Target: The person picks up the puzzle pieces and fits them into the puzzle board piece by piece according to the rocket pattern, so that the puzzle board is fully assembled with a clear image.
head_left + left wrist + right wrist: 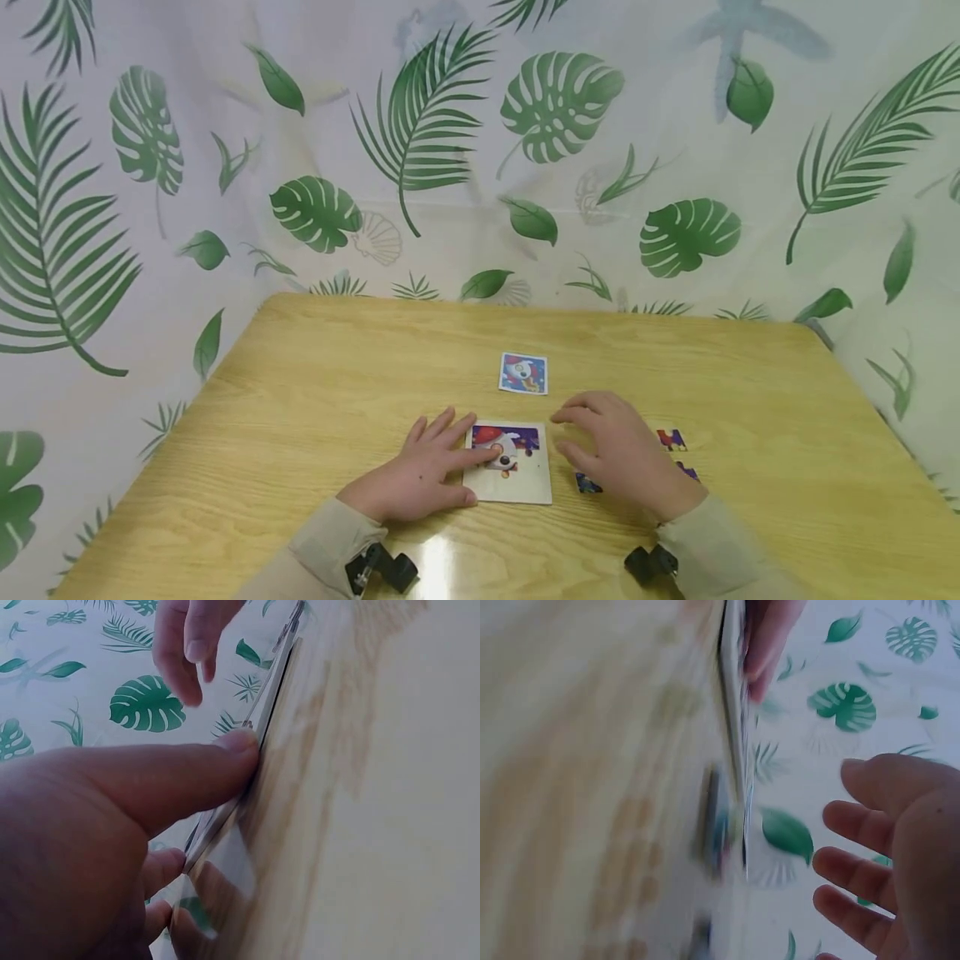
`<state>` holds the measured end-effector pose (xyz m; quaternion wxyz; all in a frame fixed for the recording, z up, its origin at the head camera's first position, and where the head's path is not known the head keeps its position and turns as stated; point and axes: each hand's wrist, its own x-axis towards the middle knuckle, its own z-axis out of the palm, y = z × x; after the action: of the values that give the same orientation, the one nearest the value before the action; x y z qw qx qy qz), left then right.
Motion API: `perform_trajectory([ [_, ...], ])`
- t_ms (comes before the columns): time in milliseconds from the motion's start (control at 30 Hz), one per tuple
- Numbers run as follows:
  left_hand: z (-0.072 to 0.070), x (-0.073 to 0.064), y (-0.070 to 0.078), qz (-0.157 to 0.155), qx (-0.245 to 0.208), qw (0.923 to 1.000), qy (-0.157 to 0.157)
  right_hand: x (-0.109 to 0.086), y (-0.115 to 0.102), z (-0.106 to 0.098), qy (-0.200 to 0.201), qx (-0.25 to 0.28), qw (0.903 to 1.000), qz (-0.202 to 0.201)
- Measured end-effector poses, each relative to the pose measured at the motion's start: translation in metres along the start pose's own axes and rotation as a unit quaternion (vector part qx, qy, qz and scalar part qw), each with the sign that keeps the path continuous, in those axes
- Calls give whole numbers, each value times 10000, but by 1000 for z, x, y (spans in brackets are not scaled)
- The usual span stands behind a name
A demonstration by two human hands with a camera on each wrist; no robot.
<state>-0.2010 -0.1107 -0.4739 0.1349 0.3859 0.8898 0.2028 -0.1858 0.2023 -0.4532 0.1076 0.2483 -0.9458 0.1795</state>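
A square white puzzle board (525, 487) lies on the table, its upper part filled with joined jigsaw pieces (525, 437) showing a red-and-white picture on purple. My left hand (429, 477) rests on the board's left side with fingers spread, one fingertip on the joined pieces. In the left wrist view the left thumb (202, 769) lies at the board's edge. Just right of the board, my right hand (618, 454) hovers above the table with fingers slightly bent and nothing between them. Beneath and beside it lie loose jigsaw pieces (672, 440), partly hidden by the hand.
A small square picture card (523, 373) with a similar rocket-like design lies behind the board. The wooden table (337, 375) reaches back to a leaf-patterned curtain (450, 233). Another loose piece (588, 483) sits close to the board's right edge.
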Motion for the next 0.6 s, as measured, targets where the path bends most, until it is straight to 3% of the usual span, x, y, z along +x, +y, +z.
perform_trajectory([
  [133,0,0,-1,-17,11,10000,65,-13,20,-17,248,-293,9990,238],
  [400,-2,-1,-1,-2,-13,10000,57,-42,57,-35,-237,-189,9918,1238],
  [600,-3,-2,0,-22,-17,10000,65,-52,81,-39,-592,-82,9870,1493],
])
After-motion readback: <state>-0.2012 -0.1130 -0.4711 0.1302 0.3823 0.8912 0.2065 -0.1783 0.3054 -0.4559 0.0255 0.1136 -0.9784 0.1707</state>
